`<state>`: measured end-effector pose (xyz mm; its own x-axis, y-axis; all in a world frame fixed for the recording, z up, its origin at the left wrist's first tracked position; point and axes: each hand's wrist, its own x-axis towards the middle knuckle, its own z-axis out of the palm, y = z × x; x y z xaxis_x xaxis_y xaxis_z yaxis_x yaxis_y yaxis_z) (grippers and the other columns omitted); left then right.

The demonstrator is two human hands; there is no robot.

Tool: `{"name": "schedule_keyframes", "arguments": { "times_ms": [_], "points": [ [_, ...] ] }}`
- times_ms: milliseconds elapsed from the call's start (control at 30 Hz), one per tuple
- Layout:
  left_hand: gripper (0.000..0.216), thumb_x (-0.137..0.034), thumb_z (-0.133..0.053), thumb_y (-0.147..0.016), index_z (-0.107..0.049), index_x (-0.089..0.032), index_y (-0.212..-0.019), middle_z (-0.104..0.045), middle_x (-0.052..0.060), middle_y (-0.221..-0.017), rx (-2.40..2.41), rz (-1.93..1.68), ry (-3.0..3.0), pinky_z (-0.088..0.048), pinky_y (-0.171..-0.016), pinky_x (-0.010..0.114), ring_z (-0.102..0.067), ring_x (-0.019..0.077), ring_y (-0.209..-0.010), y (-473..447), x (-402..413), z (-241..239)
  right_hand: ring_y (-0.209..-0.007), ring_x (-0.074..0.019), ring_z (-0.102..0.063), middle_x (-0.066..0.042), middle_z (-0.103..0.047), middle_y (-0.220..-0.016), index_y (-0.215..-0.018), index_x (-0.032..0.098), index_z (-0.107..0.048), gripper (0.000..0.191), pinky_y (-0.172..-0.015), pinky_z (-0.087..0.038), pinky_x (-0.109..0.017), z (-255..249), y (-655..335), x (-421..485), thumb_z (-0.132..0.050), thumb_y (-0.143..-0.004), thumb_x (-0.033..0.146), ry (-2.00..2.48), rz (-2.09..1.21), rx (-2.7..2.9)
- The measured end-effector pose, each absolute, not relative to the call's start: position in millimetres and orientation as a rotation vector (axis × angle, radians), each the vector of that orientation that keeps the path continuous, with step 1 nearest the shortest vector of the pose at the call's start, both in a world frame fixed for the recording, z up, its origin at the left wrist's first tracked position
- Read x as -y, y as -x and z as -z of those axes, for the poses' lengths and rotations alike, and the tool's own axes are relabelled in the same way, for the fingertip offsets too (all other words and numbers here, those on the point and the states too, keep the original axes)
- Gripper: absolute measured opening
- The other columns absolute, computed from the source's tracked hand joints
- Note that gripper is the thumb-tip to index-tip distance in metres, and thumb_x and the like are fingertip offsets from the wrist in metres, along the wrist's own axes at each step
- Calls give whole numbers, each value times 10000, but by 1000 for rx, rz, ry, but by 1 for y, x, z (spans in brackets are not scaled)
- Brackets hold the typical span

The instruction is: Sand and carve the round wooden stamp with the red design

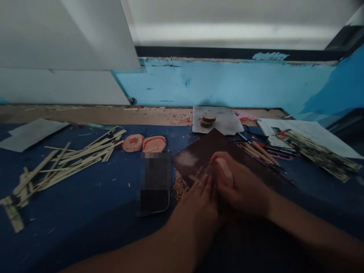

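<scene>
A dark reddish-brown square sheet, which looks like sandpaper, lies on the blue table cover with a pale dusty patch on its left part. My left hand rests on its near part, fingers stretched forward and close to my right hand. My right hand is closed around a pale pinkish block, held on edge over the sheet; fingers hide much of it and motion blurs it. Two similar rounded pieces with red markings, a left piece and a right piece, lie side by side to the left.
Thin wooden strips spread at left. A phone and shavings lie beside the sheet. Stacked brown discs sit on white paper behind. Several carving tools and a dark-stained slatted bundle lie at right.
</scene>
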<state>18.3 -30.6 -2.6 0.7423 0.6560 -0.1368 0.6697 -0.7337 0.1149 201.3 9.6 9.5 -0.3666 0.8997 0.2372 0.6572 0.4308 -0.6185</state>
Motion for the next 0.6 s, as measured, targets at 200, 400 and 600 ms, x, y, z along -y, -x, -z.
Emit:
{"name": "schedule_keyframes", "arguments": {
  "times_ms": [200, 400, 600],
  "points": [
    [687, -500, -443, -1061, -446, 13, -1519, -356, 243, -1591, -1091, 195, -2758, -350, -1247, 473, -315, 354, -1526, -20, 29, 4, -1047, -278, -664, -123, -649, -1168, -1244, 196, -497, 422, -938, -535, -465, -7, -200, -9, -558, -828, 157, 1346, -415, 2054],
    [682, -495, -446, -1060, -438, 3, -1527, -355, 236, -1594, -1080, 185, -2762, -359, -1241, 471, -316, 353, -1525, -20, 29, 3, -998, -250, -663, -83, -648, -1111, -1243, 224, -500, 385, -934, -534, -445, -8, -198, -11, -550, -866, 161, 1373, -535, 2013],
    [656, -480, -453, -1061, -461, -9, -1517, -380, 232, -1583, -1062, 143, -2806, -363, -1241, 451, -363, 341, -1509, -20, 31, 2, -992, -234, -666, -76, -652, -1120, -1261, 228, -490, 402, -911, -548, -415, -11, -199, -11, -539, -869, 154, 1281, -671, 2090]
  ]
}}
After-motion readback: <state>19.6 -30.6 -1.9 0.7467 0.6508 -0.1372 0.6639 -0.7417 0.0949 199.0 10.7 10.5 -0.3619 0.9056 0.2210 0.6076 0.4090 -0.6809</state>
